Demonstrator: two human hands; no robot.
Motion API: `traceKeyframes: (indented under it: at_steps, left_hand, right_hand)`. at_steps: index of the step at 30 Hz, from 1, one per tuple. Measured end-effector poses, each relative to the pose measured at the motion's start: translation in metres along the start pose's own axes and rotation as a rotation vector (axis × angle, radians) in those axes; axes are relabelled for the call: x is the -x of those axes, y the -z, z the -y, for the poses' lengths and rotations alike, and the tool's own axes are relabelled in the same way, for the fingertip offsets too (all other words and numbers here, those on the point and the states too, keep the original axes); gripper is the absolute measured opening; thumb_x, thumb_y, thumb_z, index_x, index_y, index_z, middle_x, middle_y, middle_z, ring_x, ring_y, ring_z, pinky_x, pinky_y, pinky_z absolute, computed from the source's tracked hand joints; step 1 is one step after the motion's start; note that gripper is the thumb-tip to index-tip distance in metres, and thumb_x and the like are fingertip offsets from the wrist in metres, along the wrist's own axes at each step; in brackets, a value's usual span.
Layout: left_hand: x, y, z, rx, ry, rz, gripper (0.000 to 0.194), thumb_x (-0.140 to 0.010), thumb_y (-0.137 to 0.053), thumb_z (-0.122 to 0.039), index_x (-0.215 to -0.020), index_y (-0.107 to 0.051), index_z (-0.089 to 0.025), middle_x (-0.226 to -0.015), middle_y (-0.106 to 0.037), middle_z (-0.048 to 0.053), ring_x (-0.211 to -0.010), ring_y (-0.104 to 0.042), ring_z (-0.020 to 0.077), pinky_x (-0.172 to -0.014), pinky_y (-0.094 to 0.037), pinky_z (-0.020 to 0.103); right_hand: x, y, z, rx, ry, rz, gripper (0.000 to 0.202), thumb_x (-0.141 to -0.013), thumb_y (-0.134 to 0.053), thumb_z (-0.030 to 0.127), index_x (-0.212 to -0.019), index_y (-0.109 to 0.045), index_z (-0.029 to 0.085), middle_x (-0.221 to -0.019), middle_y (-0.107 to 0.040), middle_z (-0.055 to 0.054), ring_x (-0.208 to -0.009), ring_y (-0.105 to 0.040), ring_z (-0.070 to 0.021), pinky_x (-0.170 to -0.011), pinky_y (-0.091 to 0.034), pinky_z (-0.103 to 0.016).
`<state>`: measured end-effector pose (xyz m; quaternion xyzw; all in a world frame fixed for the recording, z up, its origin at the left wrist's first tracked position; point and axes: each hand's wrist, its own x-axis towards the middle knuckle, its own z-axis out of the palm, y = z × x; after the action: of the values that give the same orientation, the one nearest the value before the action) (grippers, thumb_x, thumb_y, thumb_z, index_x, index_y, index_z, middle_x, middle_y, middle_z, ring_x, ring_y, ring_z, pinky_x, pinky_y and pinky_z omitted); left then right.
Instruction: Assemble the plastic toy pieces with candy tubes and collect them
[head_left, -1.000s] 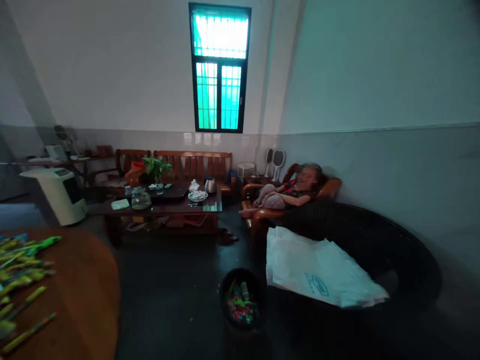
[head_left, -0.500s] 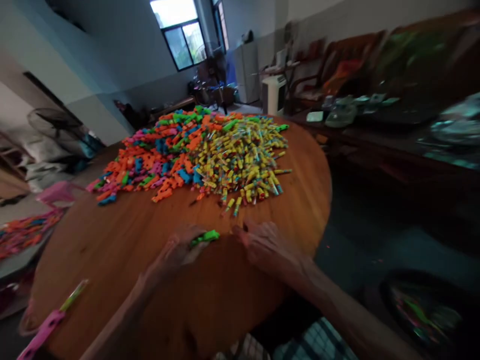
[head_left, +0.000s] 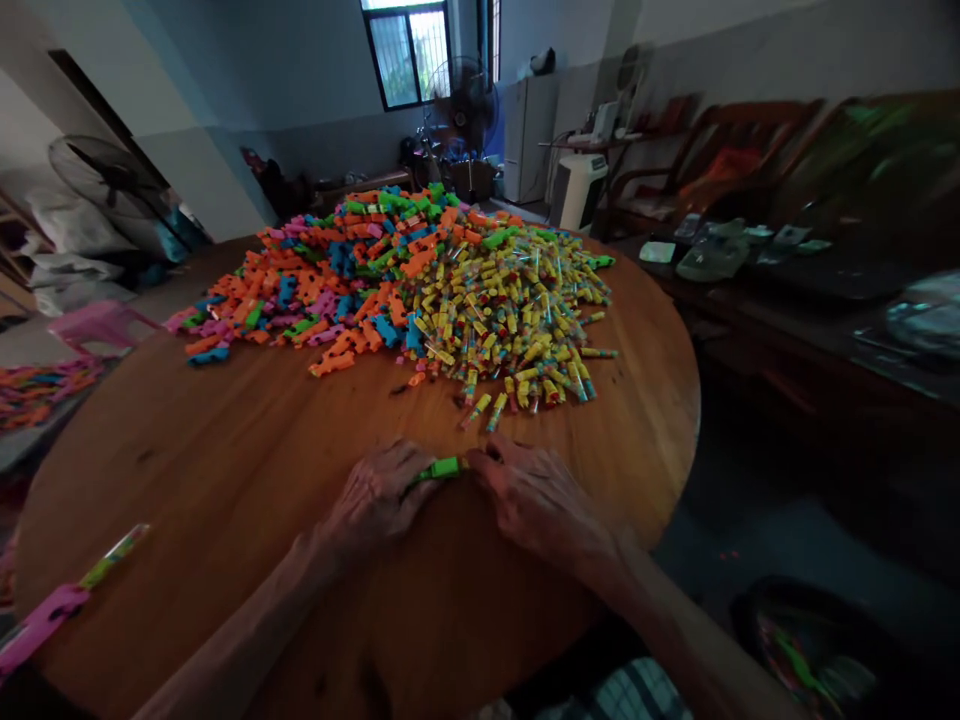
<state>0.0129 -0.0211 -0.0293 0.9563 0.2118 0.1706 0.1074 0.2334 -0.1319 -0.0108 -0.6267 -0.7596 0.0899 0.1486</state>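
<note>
My left hand (head_left: 386,490) is closed round a green plastic toy piece (head_left: 445,467), held just above the near part of the round wooden table (head_left: 225,480). Facing it, my right hand (head_left: 525,490) has its fingers pinched at the piece's right end. A small yellowish bit shows between those fingertips and the green end; most of it is hidden. Beyond my hands lies a heap of yellow-labelled clear tubes (head_left: 510,310). Beside that heap, on the left, is a pile of orange, blue, green and pink plastic pieces (head_left: 300,290).
A pink piece with a tube in its end (head_left: 49,625) lies at the table's left edge. A pink stool (head_left: 101,325) and more coloured pieces (head_left: 45,390) are further left. At lower right stands a dark round container (head_left: 817,650). A dark side table (head_left: 787,270) holds glassware.
My right hand's fingertips have come together with the right end of the green piece; a gap lay between them before. The head view has shifted a little.
</note>
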Motion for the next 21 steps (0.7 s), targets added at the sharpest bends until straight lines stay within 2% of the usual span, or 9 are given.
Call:
traceKeyframes:
  at_steps: [5,11,17,21]
  left_hand:
    - [0.0014,-0.0019,-0.0005,0.006,-0.008,-0.019,0.024,-0.104,-0.048,-0.031,-0.105,-0.068,-0.019,-0.088,-0.062,0.007,-0.085,-0.057,0.0203,-0.076,-0.043,0.033]
    - [0.0029,-0.0035,-0.0015,0.013,-0.002,-0.036,0.024,-0.104,-0.047,-0.029,-0.109,-0.068,-0.02,-0.09,-0.062,0.006,-0.086,-0.057,0.0201,-0.075,-0.043,0.032]
    - [0.0008,-0.0032,-0.0015,0.009,-0.001,-0.044,0.027,-0.105,-0.047,-0.03,-0.093,-0.067,-0.017,-0.084,-0.061,0.006,-0.082,-0.055,0.0184,-0.073,-0.042,0.032]
    - [0.0005,-0.0033,-0.0005,0.032,-0.032,-0.051,0.023,-0.104,-0.048,-0.027,-0.094,-0.065,-0.016,-0.085,-0.061,0.006,-0.082,-0.054,0.0184,-0.073,-0.041,0.032]
  right_hand:
    - [-0.0036,-0.0025,0.0061,0.038,-0.022,0.026,0.032,-0.088,-0.046,0.008,-0.112,-0.063,0.02,-0.111,-0.06,-0.009,-0.083,-0.059,-0.0196,-0.065,-0.033,-0.032]
    - [-0.0026,-0.0038,0.0064,-0.019,-0.016,0.019,0.037,-0.088,-0.048,0.008,-0.12,-0.062,0.019,-0.117,-0.059,-0.01,-0.089,-0.06,-0.0198,-0.067,-0.035,-0.032]
    - [-0.0016,-0.0003,0.0039,-0.011,0.01,0.068,0.038,-0.086,-0.048,0.006,-0.12,-0.061,0.018,-0.116,-0.058,-0.01,-0.088,-0.06,-0.0203,-0.067,-0.036,-0.032]
    - [-0.0035,0.0036,0.0034,0.018,0.033,0.094,0.036,-0.087,-0.046,0.009,-0.119,-0.061,0.017,-0.114,-0.058,-0.01,-0.083,-0.059,-0.0198,-0.064,-0.035,-0.033]
